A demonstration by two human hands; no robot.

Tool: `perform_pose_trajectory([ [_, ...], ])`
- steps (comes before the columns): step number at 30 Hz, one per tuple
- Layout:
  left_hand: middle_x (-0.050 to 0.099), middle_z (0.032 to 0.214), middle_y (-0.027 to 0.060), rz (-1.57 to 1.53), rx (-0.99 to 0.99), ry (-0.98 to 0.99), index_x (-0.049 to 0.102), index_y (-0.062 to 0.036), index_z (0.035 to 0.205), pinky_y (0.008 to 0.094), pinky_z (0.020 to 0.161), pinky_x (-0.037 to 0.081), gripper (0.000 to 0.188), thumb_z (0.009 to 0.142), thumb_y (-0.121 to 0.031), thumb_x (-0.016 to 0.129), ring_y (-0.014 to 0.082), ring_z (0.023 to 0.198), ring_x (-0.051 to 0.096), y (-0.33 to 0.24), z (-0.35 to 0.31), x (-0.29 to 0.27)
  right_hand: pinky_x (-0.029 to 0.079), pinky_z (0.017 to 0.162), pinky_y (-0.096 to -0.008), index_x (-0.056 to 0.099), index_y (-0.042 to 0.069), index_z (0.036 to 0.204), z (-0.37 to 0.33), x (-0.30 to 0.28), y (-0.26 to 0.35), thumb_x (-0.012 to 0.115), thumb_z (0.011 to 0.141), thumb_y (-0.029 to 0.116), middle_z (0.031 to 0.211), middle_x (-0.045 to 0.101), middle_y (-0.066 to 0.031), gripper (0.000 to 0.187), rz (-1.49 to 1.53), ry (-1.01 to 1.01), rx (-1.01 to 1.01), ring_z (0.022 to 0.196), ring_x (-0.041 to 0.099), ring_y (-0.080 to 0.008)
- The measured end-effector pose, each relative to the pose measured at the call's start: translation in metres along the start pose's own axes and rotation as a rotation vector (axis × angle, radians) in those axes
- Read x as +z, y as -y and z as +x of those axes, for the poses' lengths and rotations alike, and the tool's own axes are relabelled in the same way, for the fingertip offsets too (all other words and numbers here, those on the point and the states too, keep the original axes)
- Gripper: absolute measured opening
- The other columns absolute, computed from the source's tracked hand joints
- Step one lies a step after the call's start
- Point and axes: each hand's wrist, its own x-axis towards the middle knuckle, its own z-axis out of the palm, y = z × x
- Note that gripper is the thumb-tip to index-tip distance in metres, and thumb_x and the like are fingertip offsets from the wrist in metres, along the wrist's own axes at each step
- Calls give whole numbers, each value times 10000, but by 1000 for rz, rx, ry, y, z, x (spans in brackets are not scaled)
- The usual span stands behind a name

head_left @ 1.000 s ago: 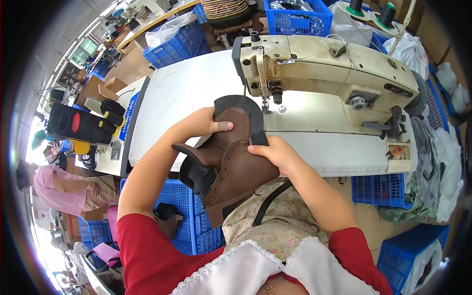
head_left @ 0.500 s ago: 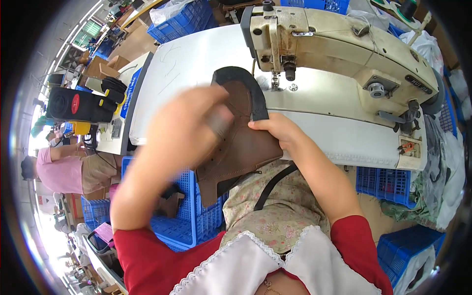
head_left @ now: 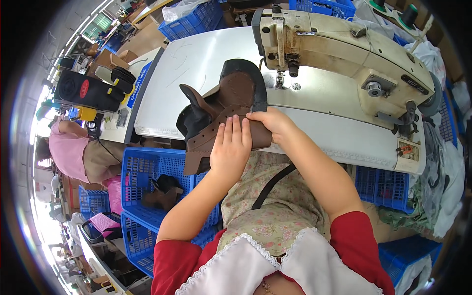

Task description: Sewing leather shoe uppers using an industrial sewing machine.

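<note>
Closely handled: a dark-brown leather boot upper (head_left: 238, 91)

The piece lies over the near edge of a long white tabletop (head_left: 191, 66), left of and below the needle area of a cream-coloured metal sewing machine (head_left: 339, 61). A curved black band (head_left: 254, 73) edges its far end, and a row of small holes runs along the side facing up; beside them, a bent brown flap (head_left: 195, 101) stands up over black lining (head_left: 193, 121). Whether the leather rests on the tabletop or hangs just above it is hard to tell from overhead.

The left hand (head_left: 230, 147) lies flat on the leather, fingers straight and close together, not clenched. The right hand (head_left: 273, 124) grasps the right edge near the end of the black band, thumb on top, its other fingers mostly hidden.

Below the table, to the left, a blue plastic lattice crate (head_left: 135, 164) holds a black-and-brown piece (head_left: 163, 191). Farther left, a person in a pink top (head_left: 73, 155) leans beside another worktable (head_left: 115, 120).
</note>
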Motion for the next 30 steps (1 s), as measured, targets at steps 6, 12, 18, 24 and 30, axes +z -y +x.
perform_pose_trajectory([
  [6, 565, 1299, 261, -80, 160, 74, 504, 83, 1286, 437, 1059, 424, 511, 820, -121, 552, 354, 1212, 566, 12, 14, 13, 554, 669, -363, 617, -80, 1073, 11, -34, 2, 733, 819, 160, 969, 684, -168, 368, -309, -147, -137, 788, 678, -236],
  [12, 555, 1310, 268, -59, 141, 221, 508, 87, 1277, 427, 1081, 400, 525, 796, -112, 580, 363, 1233, 546, 12, 45, 19, 527, 652, -349, 572, -40, 1198, 18, -36, 15, 755, 800, 232, 938, 679, -161, 516, -618, -424, -271, 808, 667, -232],
  [18, 543, 1330, 264, -116, 190, 254, 508, 94, 1281, 422, 1100, 373, 528, 796, -105, 578, 357, 1268, 516, 20, 64, 31, 522, 801, -386, 697, 36, 1070, 24, -44, 24, 740, 774, 235, 960, 696, -175, 359, -977, -486, -484, 856, 673, -313],
  [24, 533, 1345, 256, -78, 195, 256, 523, 76, 1286, 436, 1119, 341, 522, 809, -130, 575, 343, 1305, 480, 9, 75, 45, 522, 833, -422, 721, 44, 1039, 28, -49, 26, 691, 815, 205, 1027, 695, -195, 278, -1166, -572, -716, 947, 664, -349],
  [30, 484, 1376, 286, -95, 142, 144, 592, -25, 1268, 509, 1130, 293, 479, 805, -148, 586, 363, 1366, 391, 4, 69, 42, 529, 820, -413, 718, 96, 1104, 20, -49, 27, 650, 862, 241, 1026, 700, -176, 290, -1399, -600, -665, 914, 673, -347],
])
